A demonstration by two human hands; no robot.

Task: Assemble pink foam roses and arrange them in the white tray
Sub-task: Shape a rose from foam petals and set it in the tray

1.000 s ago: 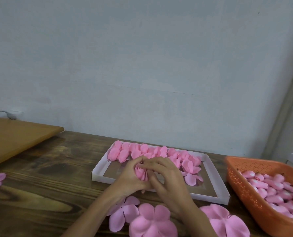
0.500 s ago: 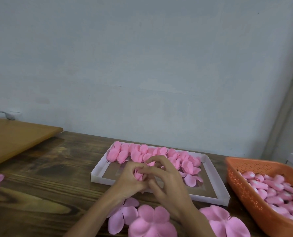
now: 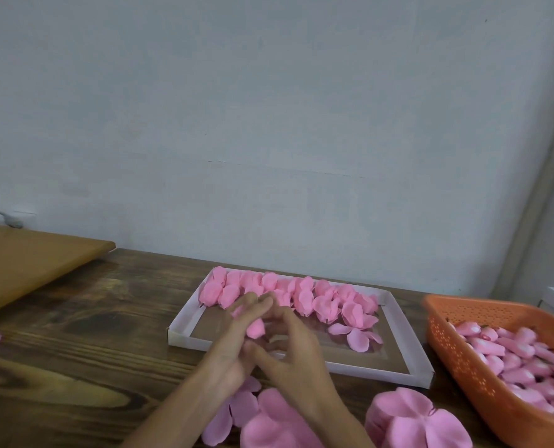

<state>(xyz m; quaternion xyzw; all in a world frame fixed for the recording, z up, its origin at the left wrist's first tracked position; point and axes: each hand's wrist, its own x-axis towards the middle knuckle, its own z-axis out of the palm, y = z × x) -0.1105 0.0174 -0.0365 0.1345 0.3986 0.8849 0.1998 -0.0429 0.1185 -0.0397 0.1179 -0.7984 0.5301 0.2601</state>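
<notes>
Pale wall [image 3: 269, 124] rises behind a dark wooden desk [image 3: 91, 334]. Over the white tray's [image 3: 188, 341] near left corner the hands meet on a pink rose [image 3: 256, 328]: the left hand [image 3: 233, 350] lays straight fingers against it, while the right hand [image 3: 298, 360] curls forefinger and thumb round it. Finished roses [image 3: 301, 295] line the tray's far side. Flat petal pieces [image 3: 414, 421] lie in front of the tray. An orange basket [image 3: 447, 337] of buds [image 3: 521, 354] stands to the right.

No text, label, brand, number or sign is showing legibly anywhere; the white tray [image 3: 410, 333], the orange basket [image 3: 456, 357], the wooden table [image 3: 75, 334] and the wall [image 3: 269, 124] are all presenting plain, unmarked surfaces.
</notes>
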